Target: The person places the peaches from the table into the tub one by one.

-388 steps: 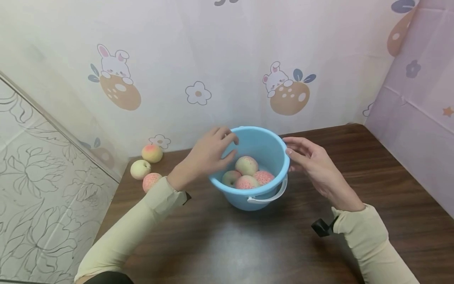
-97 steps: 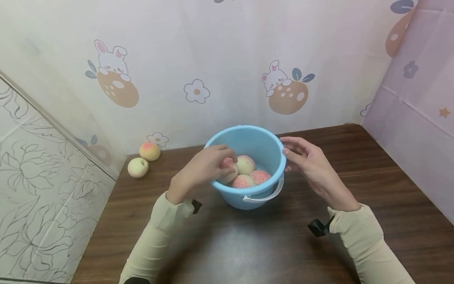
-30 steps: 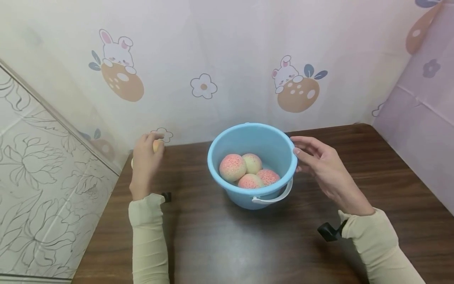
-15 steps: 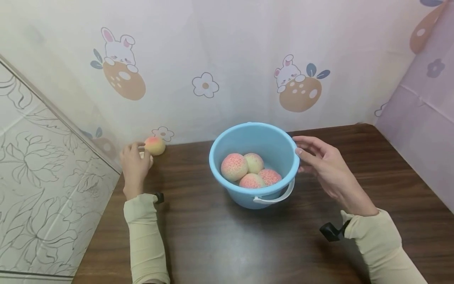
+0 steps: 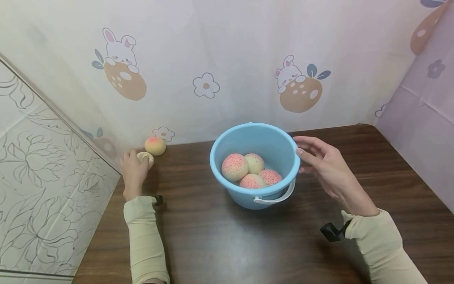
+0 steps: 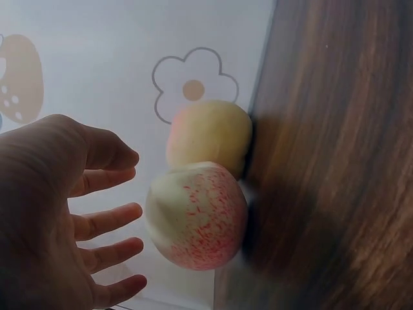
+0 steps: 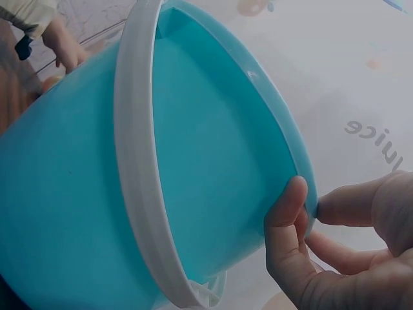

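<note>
At the table's far left lie two peaches: a pale one with red speckles (image 6: 206, 216) and a yellow one with a pink blush (image 5: 155, 146) behind it. My left hand (image 5: 134, 169) is beside the pale peach. In the left wrist view, its fingers (image 6: 110, 255) are spread and a small gap parts them from that peach. A light blue bucket (image 5: 244, 199) stands upright mid-table, with several speckled peaches (image 5: 235, 167) on its bottom. My right hand (image 5: 328, 169) pinches the bucket's right rim between thumb and fingers, seen closely in the right wrist view.
The bucket's white handle (image 5: 274, 199) hangs down on its front right. A patterned curtain (image 5: 234, 71) rises right behind the dark wooden table (image 5: 198, 236). A flower-patterned panel (image 5: 46, 189) closes off the left side.
A third peach from the left side went into the bucket with my left hand. That hand then came back left, passed the yellow peach and reached the pale one. My right hand stays at the rim.
</note>
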